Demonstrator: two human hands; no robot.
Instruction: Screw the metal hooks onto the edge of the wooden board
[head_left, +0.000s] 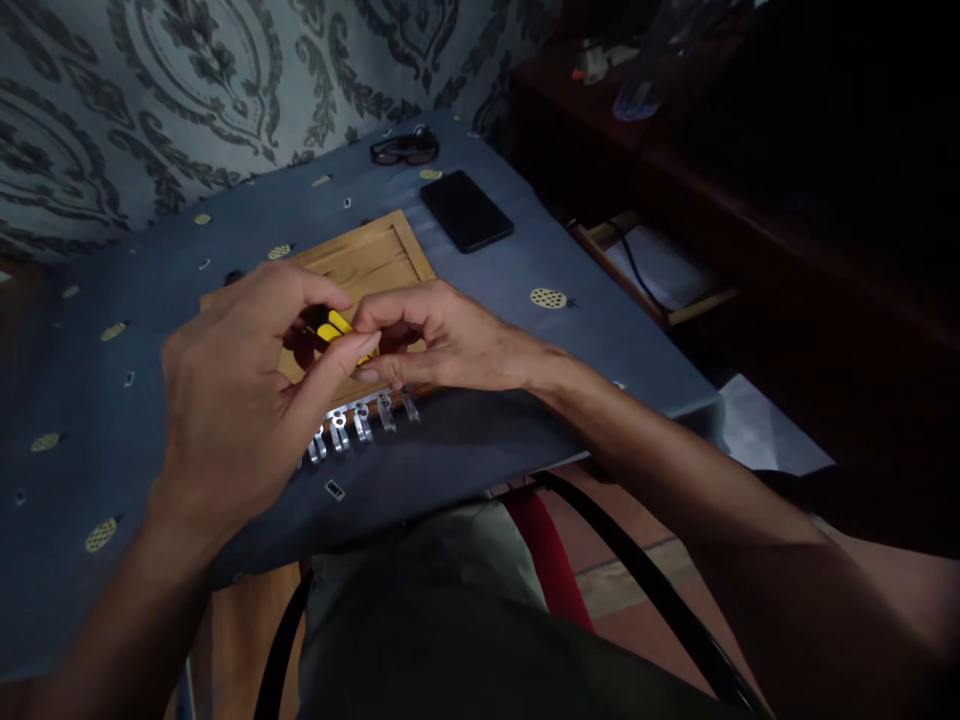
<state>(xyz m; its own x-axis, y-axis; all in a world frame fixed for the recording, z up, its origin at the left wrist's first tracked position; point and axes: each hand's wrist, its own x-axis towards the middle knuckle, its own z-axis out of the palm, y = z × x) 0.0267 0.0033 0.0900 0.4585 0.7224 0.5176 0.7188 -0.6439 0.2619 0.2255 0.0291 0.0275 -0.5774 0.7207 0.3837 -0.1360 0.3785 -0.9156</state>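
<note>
A small yellow-and-black object (335, 326) is pinched between my two hands over a wooden board with a raised rim (403, 236). My left hand (232, 375) curls around its left side, thumb along the near side. From the right, the fingertips of my right hand (427, 335) close on the same object. Fingers cover most of it, so its exact kind does not show. Below my hands, several shiny metal hooks (362, 424) stand in a row along the board's near edge.
The board lies on a blue tablecloth (480, 420) with pineapple prints. Beyond it are a black phone (466, 211) and folded glasses (405, 148). To the right, an open drawer (660, 270) holds a dark cable. Patterned wallpaper (225, 70) borders the table's back.
</note>
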